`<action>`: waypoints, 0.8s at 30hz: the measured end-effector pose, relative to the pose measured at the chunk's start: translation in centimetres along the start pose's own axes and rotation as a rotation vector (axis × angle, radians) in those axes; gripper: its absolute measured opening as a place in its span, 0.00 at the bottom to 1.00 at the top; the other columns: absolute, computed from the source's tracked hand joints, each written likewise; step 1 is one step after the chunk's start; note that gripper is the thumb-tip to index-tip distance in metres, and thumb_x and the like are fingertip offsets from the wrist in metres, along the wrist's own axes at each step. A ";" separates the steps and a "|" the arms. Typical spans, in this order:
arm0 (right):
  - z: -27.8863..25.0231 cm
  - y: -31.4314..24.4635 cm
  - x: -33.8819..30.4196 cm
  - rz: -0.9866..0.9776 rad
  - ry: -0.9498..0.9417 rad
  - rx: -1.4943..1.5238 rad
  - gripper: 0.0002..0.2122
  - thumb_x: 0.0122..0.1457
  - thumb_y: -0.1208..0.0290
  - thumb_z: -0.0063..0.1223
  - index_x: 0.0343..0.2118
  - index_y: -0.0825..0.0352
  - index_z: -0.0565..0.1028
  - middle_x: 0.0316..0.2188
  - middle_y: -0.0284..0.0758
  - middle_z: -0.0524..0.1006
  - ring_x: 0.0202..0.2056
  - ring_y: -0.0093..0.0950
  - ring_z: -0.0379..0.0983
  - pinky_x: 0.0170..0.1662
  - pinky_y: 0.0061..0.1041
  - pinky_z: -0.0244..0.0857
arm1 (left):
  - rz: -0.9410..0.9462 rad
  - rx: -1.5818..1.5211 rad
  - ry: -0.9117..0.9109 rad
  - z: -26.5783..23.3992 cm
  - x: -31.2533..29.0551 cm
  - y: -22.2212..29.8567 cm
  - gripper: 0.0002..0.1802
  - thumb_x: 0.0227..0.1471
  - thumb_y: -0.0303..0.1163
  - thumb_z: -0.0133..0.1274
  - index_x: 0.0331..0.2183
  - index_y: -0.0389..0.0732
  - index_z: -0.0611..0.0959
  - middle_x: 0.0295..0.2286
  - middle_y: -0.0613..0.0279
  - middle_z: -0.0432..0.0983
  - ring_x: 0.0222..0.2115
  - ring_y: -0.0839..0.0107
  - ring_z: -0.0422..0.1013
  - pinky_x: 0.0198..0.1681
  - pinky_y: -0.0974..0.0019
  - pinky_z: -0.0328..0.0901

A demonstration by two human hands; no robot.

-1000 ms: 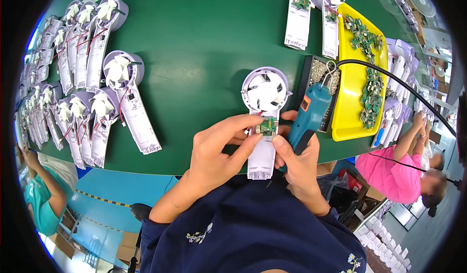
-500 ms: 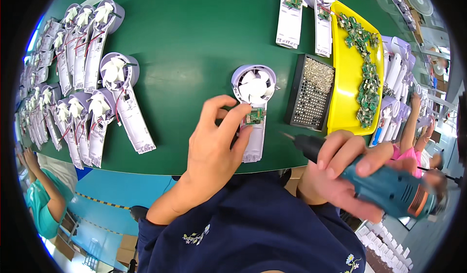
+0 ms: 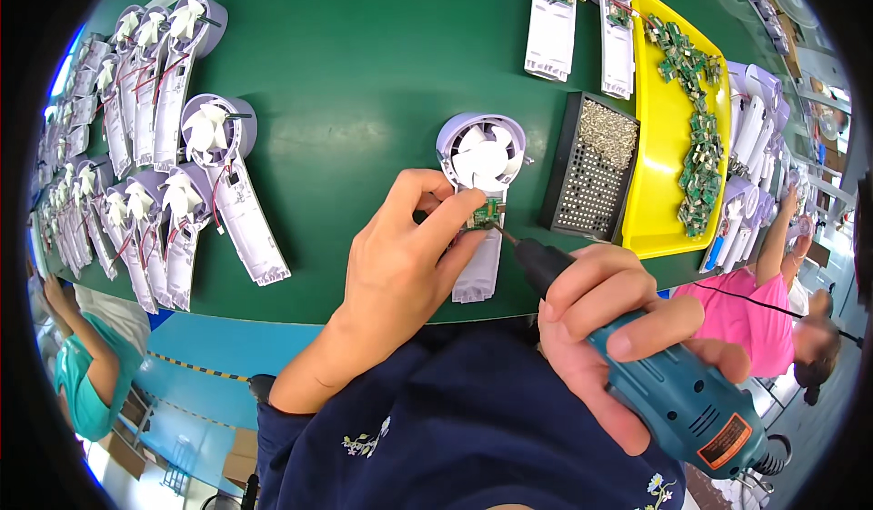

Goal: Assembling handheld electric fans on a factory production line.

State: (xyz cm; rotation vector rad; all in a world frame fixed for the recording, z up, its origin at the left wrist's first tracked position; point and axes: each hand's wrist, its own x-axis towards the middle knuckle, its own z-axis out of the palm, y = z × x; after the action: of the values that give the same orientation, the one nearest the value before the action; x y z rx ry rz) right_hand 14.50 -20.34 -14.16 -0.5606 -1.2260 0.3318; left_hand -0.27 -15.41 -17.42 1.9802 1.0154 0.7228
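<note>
A small green circuit board (image 3: 487, 213) sits in the white handle of a handheld fan half (image 3: 476, 269), which lies on the table before me with its white blades upward. My left hand (image 3: 405, 237) is closed at the board, thumb and fingertips pinching around its left side. In my right hand (image 3: 609, 328) is a teal electric screwdriver (image 3: 677, 387), gripped around its body. The thin bit points left and its tip meets the right edge of the board. Whether a screw sits under the tip cannot be made out.
To the right stand a black tray of small screws (image 3: 596, 165) and a yellow bin (image 3: 655, 210) holding several circuit boards. More fan halves (image 3: 245, 224) lie at the left, at the top and beyond the bin. People work on both sides.
My right hand has brought the screwdriver leftward, so its bit now reaches the circuit board. My left hand stays at the board. The view has shifted slightly.
</note>
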 end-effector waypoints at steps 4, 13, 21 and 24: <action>-0.1 0.1 0.2 0.006 -0.013 0.008 0.43 0.58 0.38 0.53 0.69 0.53 0.46 0.38 0.34 0.69 0.16 0.28 0.64 0.19 0.30 0.63 | 0.000 -0.013 0.005 -0.1 0.1 0.0 0.20 0.40 0.20 0.68 0.40 0.42 0.84 0.36 0.62 0.72 0.29 0.71 0.75 0.22 0.70 0.69; 0.2 0.2 0.2 0.016 -0.010 -0.004 0.44 0.56 0.39 0.56 0.69 0.50 0.46 0.37 0.34 0.70 0.16 0.29 0.66 0.17 0.30 0.63 | 0.020 -0.035 -0.020 0.0 0.2 -0.3 0.19 0.41 0.22 0.66 0.39 0.39 0.81 0.34 0.62 0.69 0.30 0.67 0.74 0.30 0.64 0.70; 0.1 0.5 0.3 -0.014 -0.064 0.076 0.43 0.56 0.43 0.57 0.68 0.51 0.46 0.36 0.34 0.70 0.16 0.29 0.64 0.17 0.28 0.64 | 0.079 -0.043 -0.032 -0.2 0.1 -0.8 0.20 0.40 0.22 0.67 0.39 0.38 0.81 0.33 0.61 0.69 0.28 0.67 0.72 0.28 0.63 0.69; 0.2 0.3 0.2 -0.019 -0.031 0.043 0.43 0.57 0.44 0.57 0.69 0.52 0.45 0.36 0.35 0.69 0.16 0.29 0.63 0.17 0.29 0.63 | 0.081 -0.059 -0.032 -0.1 0.1 -1.0 0.20 0.40 0.23 0.67 0.39 0.39 0.81 0.33 0.62 0.69 0.27 0.67 0.73 0.27 0.63 0.68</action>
State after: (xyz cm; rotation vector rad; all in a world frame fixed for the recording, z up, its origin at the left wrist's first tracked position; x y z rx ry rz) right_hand 14.43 -19.94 -14.15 -0.5085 -1.2507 0.3511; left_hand -0.67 -14.94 -18.19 1.9849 0.8893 0.7547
